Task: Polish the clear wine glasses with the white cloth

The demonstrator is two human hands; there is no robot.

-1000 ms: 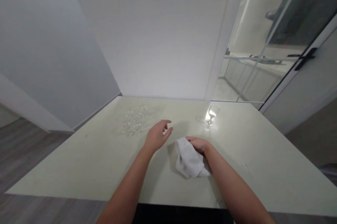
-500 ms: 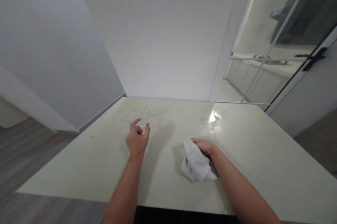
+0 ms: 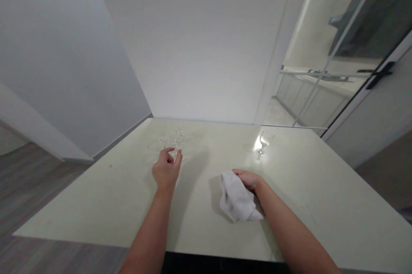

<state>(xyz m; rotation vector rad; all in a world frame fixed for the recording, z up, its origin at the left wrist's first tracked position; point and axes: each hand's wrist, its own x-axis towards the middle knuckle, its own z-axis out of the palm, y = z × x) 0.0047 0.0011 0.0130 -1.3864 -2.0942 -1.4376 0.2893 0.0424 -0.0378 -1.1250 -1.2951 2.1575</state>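
Observation:
On the left side of the table, my left hand [image 3: 166,170] reaches to a small cluster of clear stemmed glasses. Its thumb and index finger are apart, close around the near side of the closest glass [image 3: 174,143]; I cannot tell whether they touch it. Another glass [image 3: 164,140] and a further glass [image 3: 179,132] stand just behind, hard to make out. A crumpled white cloth [image 3: 237,197] is in my right hand [image 3: 249,179], whose fingers are closed on its upper edge. Some of those fingers are hidden by the cloth.
A single clear stemmed glass [image 3: 264,141] stands at the back right of the pale table [image 3: 206,231], in a bright reflection. A white wall [image 3: 199,59] rises behind the table. To the right is a glass-panelled door with a black handle [image 3: 380,74].
The thumb and index finger of my left hand have come slightly closer together beside the near glass. My right hand still holds the cloth in nearly the same place.

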